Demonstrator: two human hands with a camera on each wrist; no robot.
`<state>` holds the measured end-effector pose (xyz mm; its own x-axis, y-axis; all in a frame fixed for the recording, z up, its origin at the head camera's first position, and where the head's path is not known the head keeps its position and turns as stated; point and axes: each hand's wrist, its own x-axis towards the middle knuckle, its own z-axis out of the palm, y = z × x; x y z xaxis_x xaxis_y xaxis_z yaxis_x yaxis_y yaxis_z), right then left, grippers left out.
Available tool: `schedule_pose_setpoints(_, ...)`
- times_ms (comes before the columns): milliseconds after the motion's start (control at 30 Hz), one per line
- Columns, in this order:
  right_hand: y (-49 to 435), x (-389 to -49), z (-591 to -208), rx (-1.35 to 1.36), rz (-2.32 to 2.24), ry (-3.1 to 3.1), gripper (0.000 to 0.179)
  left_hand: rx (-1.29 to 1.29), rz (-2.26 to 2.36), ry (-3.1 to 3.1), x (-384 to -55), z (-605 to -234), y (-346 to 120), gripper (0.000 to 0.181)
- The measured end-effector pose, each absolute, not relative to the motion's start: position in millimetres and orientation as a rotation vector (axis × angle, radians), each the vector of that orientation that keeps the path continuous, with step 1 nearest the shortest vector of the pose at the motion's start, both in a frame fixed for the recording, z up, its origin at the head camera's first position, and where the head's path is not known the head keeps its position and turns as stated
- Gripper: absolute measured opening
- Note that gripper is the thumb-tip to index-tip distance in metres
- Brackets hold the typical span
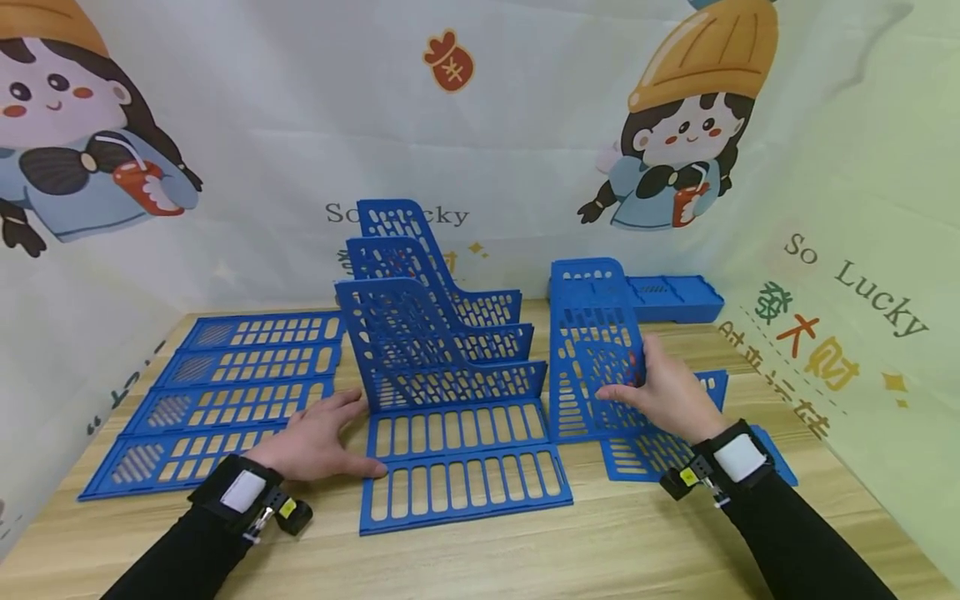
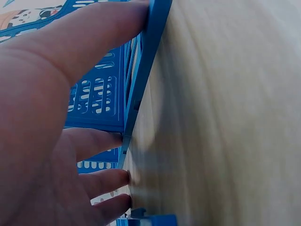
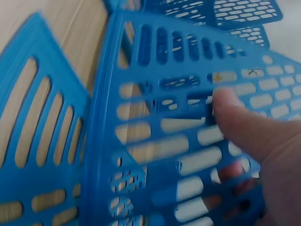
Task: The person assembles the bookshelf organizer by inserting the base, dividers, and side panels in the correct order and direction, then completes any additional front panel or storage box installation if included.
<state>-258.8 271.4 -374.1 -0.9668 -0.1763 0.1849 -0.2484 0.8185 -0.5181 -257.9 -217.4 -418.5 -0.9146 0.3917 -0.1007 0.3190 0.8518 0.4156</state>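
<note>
My left hand (image 1: 315,437) rests at the left side of a blue slotted base (image 1: 468,510), its thumb on the base's edge and its fingers extended beside the nearest divider. Three blue perforated file dividers (image 1: 375,333) stand upright in a row on the back part of that base. To the right, my right hand (image 1: 671,392) grips another blue perforated divider panel (image 1: 588,293), holding it upright. In the right wrist view the thumb (image 3: 254,127) presses the panel's near face (image 3: 162,197); the other fingers are mostly hidden behind it.
Several flat blue slotted panels (image 1: 258,362) lie in a row on the left of the wooden table (image 1: 525,558). More perforated panels (image 1: 637,458) lie flat under and beside the right hand. A blue ridged piece (image 1: 678,300) sits at the back right, before a printed cloth backdrop (image 1: 517,108).
</note>
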Motion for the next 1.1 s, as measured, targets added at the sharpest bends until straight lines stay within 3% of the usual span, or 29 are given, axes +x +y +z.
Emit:
schedule_pose_setpoints(133, 282, -256, -374, 0.513, 0.774, -2.896, 0.071, 0.566, 0.627, 2.782, -260, -417, -223, 0.12)
schedule_pose_setpoints(367, 305, -250, -368, 0.735, 0.598, -2.938, 0.016, 0.629, 0.652, 2.666, -261, -412, -236, 0.126)
schedule_pose_setpoints(433, 305, -249, -368, 0.756, 0.586, -2.957, 0.008, 0.659, 0.625, 2.686, -261, -412, -234, 0.129)
schedule_pose_setpoints(567, 288, -247, -369, 0.81, 0.553, -2.953, 0.004, 0.66, 0.608, 2.722, -262, -414, -230, 0.133)
schedule_pose_setpoints(767, 244, -245, -372, 0.913, 0.535, -2.891, 0.023, 0.654, 0.619, 2.729, -260, -413, -228, 0.132)
schedule_pose_setpoints(933, 206, -249, -375, 1.08, 0.542, -2.771, 0.015, 0.661, 0.598, 2.766, -259, -414, -226, 0.132)
schedule_pose_setpoints(1100, 184, -251, -371, 1.066, 0.541, -2.775, 0.015, 0.627, 0.583, 2.797, -261, -415, -225, 0.133)
